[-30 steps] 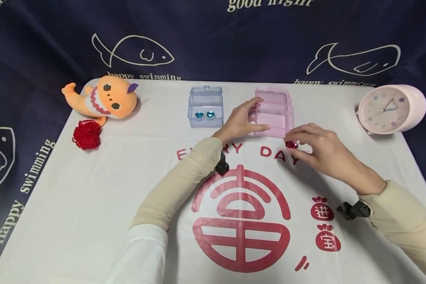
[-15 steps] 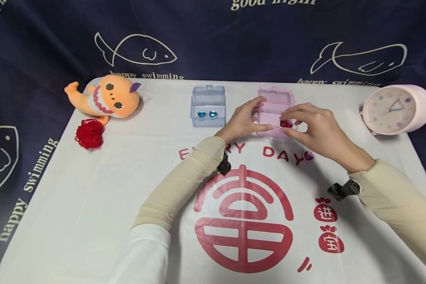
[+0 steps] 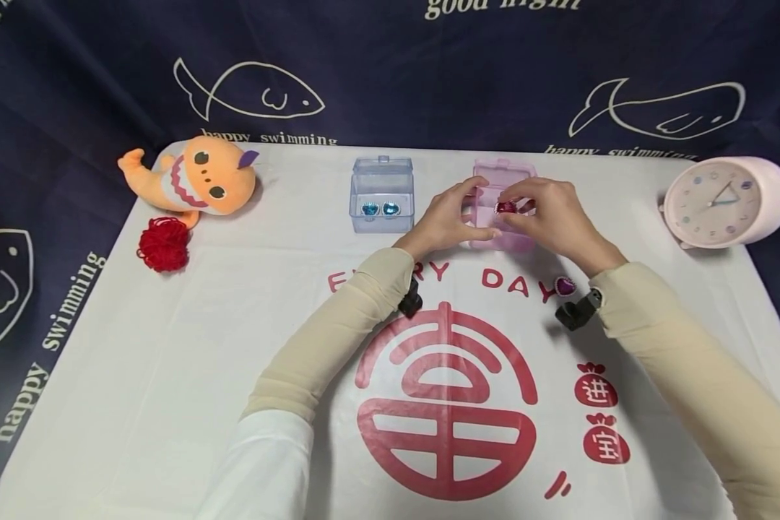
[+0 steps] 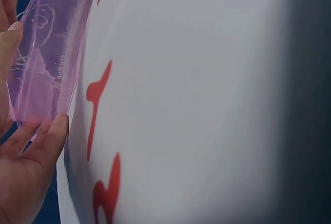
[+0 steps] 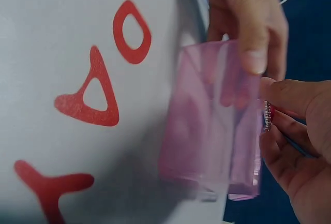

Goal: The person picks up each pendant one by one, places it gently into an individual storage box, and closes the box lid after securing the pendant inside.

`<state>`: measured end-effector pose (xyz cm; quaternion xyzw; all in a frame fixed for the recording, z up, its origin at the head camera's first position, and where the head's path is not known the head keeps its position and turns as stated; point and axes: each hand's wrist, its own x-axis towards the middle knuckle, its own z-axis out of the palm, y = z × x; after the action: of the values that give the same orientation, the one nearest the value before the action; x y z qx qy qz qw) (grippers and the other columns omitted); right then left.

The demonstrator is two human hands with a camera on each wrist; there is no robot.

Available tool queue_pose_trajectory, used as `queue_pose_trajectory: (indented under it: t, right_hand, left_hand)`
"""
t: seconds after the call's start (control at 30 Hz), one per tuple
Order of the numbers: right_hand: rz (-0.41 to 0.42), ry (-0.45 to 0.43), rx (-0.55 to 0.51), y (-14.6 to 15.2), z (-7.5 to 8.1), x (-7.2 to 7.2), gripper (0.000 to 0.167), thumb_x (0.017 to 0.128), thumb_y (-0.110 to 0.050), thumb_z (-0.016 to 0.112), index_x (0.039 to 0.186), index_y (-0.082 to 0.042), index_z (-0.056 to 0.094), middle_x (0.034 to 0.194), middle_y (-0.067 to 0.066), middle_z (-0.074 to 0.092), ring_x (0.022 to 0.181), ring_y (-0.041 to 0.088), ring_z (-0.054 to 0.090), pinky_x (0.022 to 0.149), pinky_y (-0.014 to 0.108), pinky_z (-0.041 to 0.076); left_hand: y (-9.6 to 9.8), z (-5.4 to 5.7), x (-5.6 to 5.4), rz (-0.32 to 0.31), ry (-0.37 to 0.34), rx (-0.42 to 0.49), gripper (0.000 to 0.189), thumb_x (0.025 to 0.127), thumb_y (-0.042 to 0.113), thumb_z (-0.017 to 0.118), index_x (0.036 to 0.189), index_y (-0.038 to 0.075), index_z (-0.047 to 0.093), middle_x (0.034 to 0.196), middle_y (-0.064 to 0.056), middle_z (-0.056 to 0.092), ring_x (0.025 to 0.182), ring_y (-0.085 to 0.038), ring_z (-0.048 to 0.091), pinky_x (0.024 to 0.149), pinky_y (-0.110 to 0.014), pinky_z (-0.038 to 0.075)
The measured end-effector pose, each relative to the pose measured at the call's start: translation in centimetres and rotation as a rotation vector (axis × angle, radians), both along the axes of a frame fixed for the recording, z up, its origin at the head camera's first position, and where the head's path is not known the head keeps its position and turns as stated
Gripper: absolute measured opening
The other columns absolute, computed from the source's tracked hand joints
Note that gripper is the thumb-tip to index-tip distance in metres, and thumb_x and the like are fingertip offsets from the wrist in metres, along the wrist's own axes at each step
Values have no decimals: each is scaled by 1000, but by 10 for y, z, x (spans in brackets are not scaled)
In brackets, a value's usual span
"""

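My left hand (image 3: 443, 220) grips the left side of a clear pink plastic box (image 3: 503, 170), whose lid stands up at the back. Its thumb lies along the front wall in the right wrist view, with fingers on the box's side (image 4: 54, 69) in the left wrist view. A red gem (image 3: 505, 207) with a silvery beaded edge is pinched between the thumb and fingers of my right hand (image 3: 555, 215), over the box's opening. Part of this gem (image 5: 268, 115) is hidden by the fingers in the right wrist view. A purple heart-shaped gem (image 3: 565, 287) lies on the tablecloth near my right wrist.
Left of the pink box stands a clear blue box (image 3: 382, 186), lid up, with two blue gems (image 3: 380, 209) inside. Farther left are an orange plush shark (image 3: 198, 177) and a red yarn pompom (image 3: 163, 245). A pink clock (image 3: 721, 198) stands at the right edge.
My right hand has moved left and away from me with the red gem, from beside the pink box to over its opening. The purple gem has come into view. My left hand has stayed put.
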<state>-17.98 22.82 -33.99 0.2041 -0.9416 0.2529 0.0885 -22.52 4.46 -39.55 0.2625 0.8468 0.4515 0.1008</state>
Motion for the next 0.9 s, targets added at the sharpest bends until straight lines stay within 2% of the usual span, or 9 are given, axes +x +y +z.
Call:
queue_pose_trajectory:
  t: [0.07, 0.3, 0.5, 0.7, 0.9]
  right_hand:
    - [8, -35, 19, -2, -5, -8, 20, 77, -4, 78, 96, 0, 73, 92, 15, 73, 81, 28, 69, 71, 41, 53]
    - [12, -107, 80, -8, -16, -23, 17, 75, -6, 80, 89, 0, 74, 84, 16, 74, 80, 30, 70, 74, 43, 54]
    - [50, -134, 112, -15, -16, -25, 14, 72, -1, 80, 84, 2, 74, 84, 18, 74, 82, 33, 71, 76, 47, 54]
    - [20, -191, 122, -19, -16, -26, 14, 70, 1, 78, 83, 3, 74, 85, 19, 74, 84, 34, 71, 80, 49, 53]
    - [-9, -205, 126, -22, -17, -27, 13, 70, 1, 78, 82, 3, 74, 83, 19, 74, 82, 33, 70, 79, 49, 52]
  left_hand:
    - [0, 0, 0, 2, 2, -4, 82, 73, 32, 85, 141, 17, 42, 141, -3, 51, 126, -12, 52, 104, -19, 42]
    - [0, 0, 1, -3, -2, 1, 82, 73, 33, 85, 141, 16, 41, 143, -2, 50, 126, -12, 52, 103, -18, 42]
    - [-1, 0, 1, 3, 4, 25, 82, 72, 33, 86, 140, 15, 43, 141, -3, 51, 126, -13, 54, 105, -22, 41]
    - [0, 0, 2, 2, -3, 18, 84, 71, 34, 87, 140, 15, 42, 142, -4, 50, 126, -13, 53, 106, -21, 40]
    - [0, 0, 1, 2, 8, 14, 83, 72, 33, 86, 140, 15, 42, 142, -3, 50, 126, -13, 53, 106, -20, 40]
